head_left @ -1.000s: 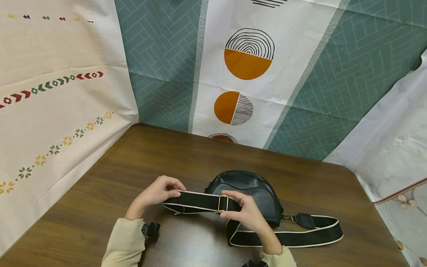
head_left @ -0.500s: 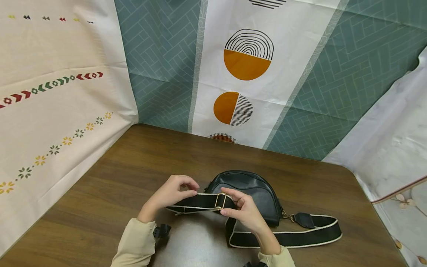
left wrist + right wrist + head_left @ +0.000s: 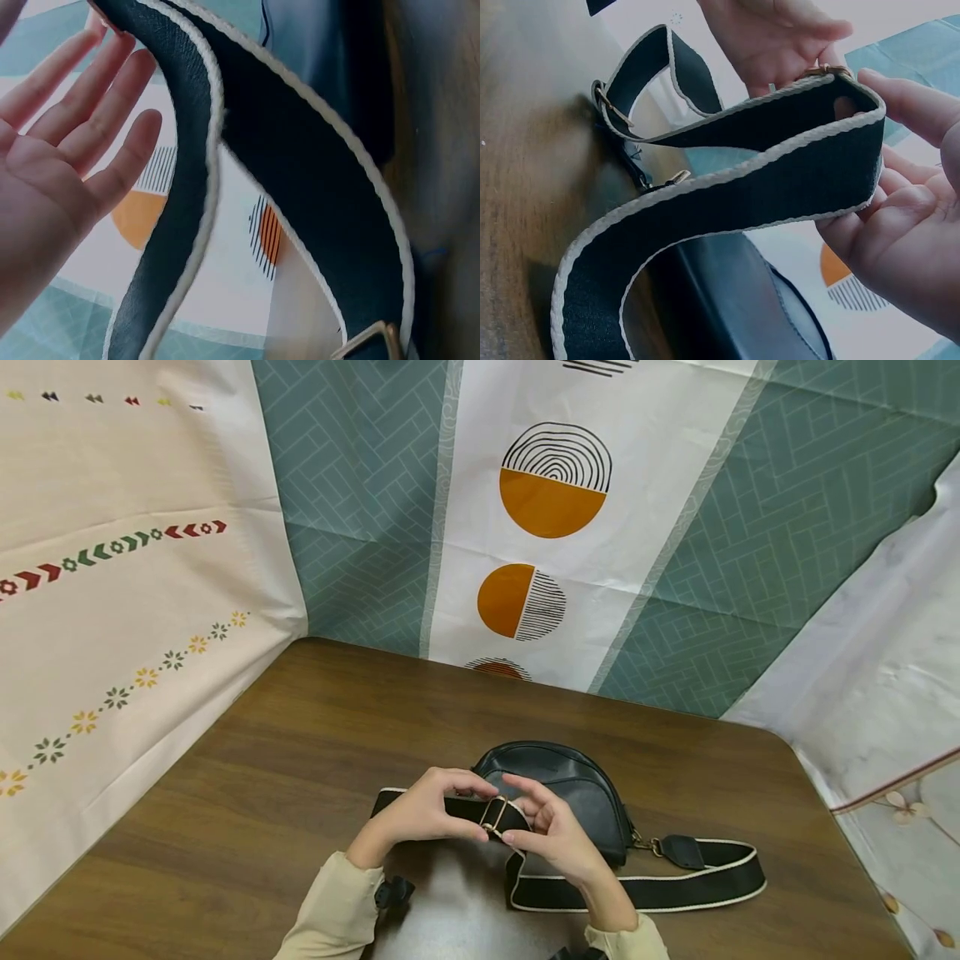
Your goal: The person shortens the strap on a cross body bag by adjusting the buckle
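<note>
A black shoulder strap (image 3: 645, 895) with cream edges is raised in a fold in front of a black half-round handbag (image 3: 573, 785). Its gold slider buckle (image 3: 493, 815) lies between my two hands. My left hand (image 3: 423, 810) holds the strap just left of the buckle, thumb low and fingers at the upper edge. The left wrist view shows its other fingers (image 3: 97, 112) nearly straight beside the webbing. My right hand (image 3: 558, 835) grips the folded strap end right of the buckle; the right wrist view shows its fingers (image 3: 900, 202) around the loop (image 3: 810, 172).
The bag rests on a brown wooden table (image 3: 360, 718). A metal clip (image 3: 647, 843) joins the strap to its right side, and the strap's other stretch lies on the tabletop. Patterned cloths (image 3: 360, 510) hang behind and at both sides.
My left hand has moved right along the strap up to the slider buckle, near the right hand. The right hand and bag have stayed nearly in place.
</note>
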{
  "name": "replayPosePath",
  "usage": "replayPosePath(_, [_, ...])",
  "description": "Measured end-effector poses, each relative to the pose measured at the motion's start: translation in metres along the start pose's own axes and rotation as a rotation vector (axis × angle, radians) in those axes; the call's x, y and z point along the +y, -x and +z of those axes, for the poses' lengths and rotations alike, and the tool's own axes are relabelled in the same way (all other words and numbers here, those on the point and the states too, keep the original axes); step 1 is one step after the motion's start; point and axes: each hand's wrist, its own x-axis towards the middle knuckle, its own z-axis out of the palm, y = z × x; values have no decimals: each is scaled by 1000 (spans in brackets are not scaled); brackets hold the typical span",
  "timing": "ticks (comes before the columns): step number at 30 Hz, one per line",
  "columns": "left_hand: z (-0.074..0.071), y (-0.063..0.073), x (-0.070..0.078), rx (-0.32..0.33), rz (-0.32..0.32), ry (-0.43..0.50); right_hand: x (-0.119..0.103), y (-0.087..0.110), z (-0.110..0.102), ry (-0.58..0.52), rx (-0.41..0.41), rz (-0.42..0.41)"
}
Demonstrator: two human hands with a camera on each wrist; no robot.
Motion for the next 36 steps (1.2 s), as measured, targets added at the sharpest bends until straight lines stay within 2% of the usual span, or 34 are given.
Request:
replayPosePath(3, [1, -3, 11, -6, 9, -8, 0, 2, 0, -17, -27, -6])
replayPosePath(6, [2, -4, 11, -21, 24, -31, 1, 3, -1, -32, -49, -16])
replayPosePath(10, [6, -4, -2, -37, 47, -50, 0, 3, -1, -53, -59, -23])
replayPosePath(15, [11, -3, -20, -7, 38, -41, -3, 5, -1, -57, -61, -19])
replayPosePath(19, [12, -3, -23, 11, 59, -36, -5, 6, -4, -2, -29, 11])
replayPosePath(27, [11, -3, -22, 60, 132, -49, -6, 12, -11, 32, 46, 161])
replayPosePath(36, [13, -4, -19, 51, 110, -68, -5, 12, -7, 30, 139, 152])
